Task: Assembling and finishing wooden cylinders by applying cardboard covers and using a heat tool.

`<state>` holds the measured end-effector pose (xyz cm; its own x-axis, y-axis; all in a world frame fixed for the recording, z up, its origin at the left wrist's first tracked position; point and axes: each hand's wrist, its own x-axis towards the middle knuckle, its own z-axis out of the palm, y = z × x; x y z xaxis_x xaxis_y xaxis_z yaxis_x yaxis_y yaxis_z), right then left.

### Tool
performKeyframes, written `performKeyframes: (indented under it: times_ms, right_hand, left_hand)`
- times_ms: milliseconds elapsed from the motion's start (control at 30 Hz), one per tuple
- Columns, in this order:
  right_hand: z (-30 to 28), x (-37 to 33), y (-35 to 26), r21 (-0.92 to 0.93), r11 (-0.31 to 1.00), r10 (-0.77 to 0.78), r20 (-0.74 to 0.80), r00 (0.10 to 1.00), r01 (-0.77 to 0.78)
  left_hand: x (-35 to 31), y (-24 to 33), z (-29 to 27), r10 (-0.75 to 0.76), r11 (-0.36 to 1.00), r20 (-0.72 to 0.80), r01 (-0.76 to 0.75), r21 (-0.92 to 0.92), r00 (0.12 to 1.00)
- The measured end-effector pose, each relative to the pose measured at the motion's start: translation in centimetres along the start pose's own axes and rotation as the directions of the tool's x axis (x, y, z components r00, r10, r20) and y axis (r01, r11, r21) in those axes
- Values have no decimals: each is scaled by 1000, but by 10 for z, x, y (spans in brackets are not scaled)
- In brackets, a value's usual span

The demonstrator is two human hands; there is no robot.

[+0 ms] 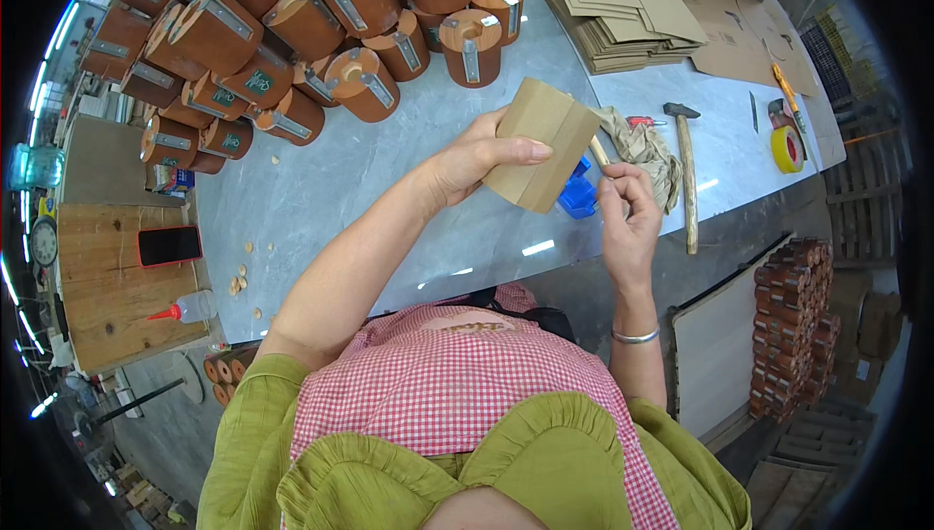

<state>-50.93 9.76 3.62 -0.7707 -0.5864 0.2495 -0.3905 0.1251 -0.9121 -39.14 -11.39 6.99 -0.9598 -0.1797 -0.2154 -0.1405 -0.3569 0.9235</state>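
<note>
My left hand (477,160) grips a pale tan block (545,146) with flat faces and a curved end, thumb across its front; whether it is wood or cardboard I cannot tell. At its right side, my right hand (628,204) has its fingers pinched round a thin light-wood stick (599,151); its far end runs up beside the block. A blue plastic container (578,196) sits on the table just beyond, partly hidden by the block. Beside it lies a crumpled beige cloth (652,155), with a small red item (644,121) near its top.
Many brown cylinders with metal strips (472,48) are piled at the far left. A hammer (687,175), yellow tape (786,148) and an orange-handled tool (786,92) lie right, below cardboard sheets (623,14). A phone (169,246), a red-tipped bottle (190,308) and wood discs (238,282) are left.
</note>
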Motion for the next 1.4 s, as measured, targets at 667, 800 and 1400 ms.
performKeyframes:
  times_ms: [667,800,1400]
  right_hand:
    - [-22,-14,35,-499,855,217,92,972,-144]
    - [-25,-23,20,-465,884,59,10,998,-47]
    - [39,-7,-92,-25,999,43,262,964,-38]
  left_hand:
    - [1,-9,0,46,998,28,-47,49,999]
    - [1,-7,4,96,991,2,-96,97,995]
    - [-61,-14,12,207,949,-274,-125,289,939]
